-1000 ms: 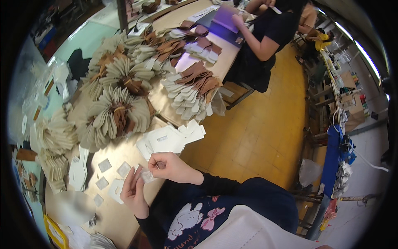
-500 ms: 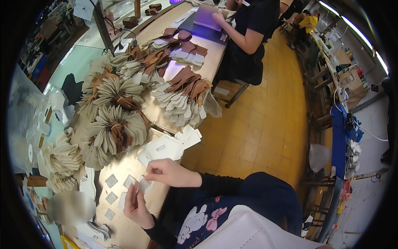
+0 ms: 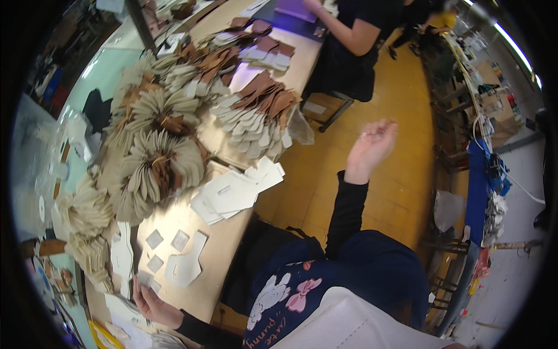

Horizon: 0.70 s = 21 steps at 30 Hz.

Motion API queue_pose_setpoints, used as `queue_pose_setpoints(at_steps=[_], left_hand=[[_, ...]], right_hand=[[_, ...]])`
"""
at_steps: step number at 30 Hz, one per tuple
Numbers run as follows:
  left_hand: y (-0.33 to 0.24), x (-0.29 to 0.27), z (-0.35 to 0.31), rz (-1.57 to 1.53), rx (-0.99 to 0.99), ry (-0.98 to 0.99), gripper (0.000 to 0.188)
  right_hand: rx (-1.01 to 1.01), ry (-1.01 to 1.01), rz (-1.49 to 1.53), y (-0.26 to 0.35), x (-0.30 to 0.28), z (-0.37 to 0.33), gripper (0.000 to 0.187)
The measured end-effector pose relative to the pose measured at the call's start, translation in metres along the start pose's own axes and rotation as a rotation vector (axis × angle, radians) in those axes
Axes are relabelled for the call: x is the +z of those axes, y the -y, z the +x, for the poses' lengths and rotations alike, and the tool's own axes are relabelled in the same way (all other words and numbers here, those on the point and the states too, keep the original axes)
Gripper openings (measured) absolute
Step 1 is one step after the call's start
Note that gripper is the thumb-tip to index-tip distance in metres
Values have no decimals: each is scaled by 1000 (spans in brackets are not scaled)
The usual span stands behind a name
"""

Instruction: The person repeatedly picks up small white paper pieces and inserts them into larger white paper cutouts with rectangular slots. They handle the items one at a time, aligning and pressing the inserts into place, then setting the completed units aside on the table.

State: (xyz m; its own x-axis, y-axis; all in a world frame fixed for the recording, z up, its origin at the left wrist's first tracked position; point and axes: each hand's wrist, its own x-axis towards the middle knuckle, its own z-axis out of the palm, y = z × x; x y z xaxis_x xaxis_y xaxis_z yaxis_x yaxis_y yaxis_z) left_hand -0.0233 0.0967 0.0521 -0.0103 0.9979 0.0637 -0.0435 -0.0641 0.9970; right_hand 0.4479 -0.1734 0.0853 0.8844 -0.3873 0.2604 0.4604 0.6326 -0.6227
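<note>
My left hand [image 3: 156, 308] is low at the left side of the work table, its fingertips closed on the edge of a small grey square piece [image 3: 149, 282]. My right hand [image 3: 372, 150] is raised out to the right, over the yellow floor. Its fingers are bent together and a little blurred; whatever they may hold is too small to make out. Between my left hand and the table's near edge lies a white curved cut piece [image 3: 187, 263]. Beside it rest further grey squares, among them one grey square [image 3: 154, 239] and another grey square [image 3: 180, 240].
White flat cut pieces [image 3: 224, 198] lie at the table's right edge. Farther back are beige fanned bundles [image 3: 160, 166] and a brown-and-white bundle [image 3: 256, 119]. A co-worker in black [image 3: 357, 52] sits at the table's far right. A stool [image 3: 328, 110] stands there.
My hands have parted from the piece they both held. The right swung up and right, away from the table; the left moved left to a grey square. The white curved piece now lies uncovered.
</note>
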Motion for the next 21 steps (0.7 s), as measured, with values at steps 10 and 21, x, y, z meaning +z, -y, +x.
queue_pose_setpoints(at_steps=[10,21], left_hand=[[-7,9,-3,-46,28,3,27],[-9,-29,-16,36,-46,-130,27]], right_hand=[[349,45,-40,-175,-52,-5,35],[1031,-178,-289,-260,-132,-1,31]])
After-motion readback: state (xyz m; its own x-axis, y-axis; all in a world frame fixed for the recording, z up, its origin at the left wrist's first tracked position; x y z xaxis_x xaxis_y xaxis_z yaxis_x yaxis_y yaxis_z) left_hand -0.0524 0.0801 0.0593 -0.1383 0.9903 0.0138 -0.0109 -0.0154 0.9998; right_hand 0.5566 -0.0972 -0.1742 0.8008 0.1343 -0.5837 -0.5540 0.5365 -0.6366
